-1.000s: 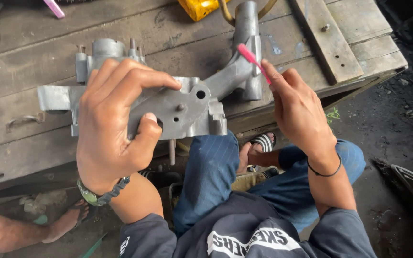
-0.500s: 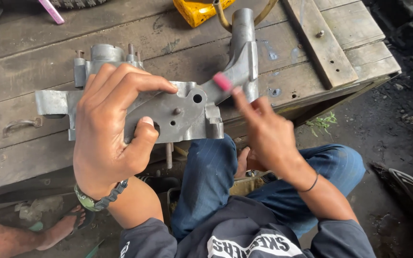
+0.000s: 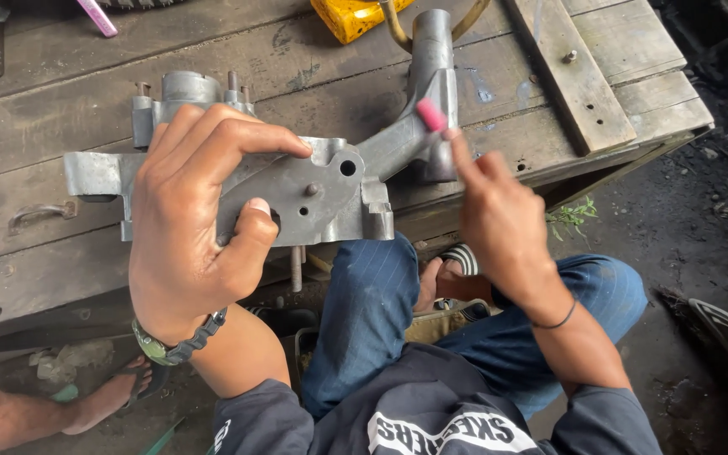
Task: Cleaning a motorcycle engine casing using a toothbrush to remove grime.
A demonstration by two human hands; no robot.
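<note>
At frame centre, the grey metal casting (image 3: pixel 313 190) is clamped by the left hand (image 3: pixel 195 219) alone, half off the wooden bench (image 3: pixel 44 126). A pink-tipped tool (image 3: pixel 430 115) is pinched in the right hand (image 3: pixel 499 223); a hard push could twist the casting loose.

Soft even daylight, perhaps slight blur

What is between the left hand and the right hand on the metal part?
In the head view, the metal casting's plate with a round hole spans between left hand and right hand.
</note>
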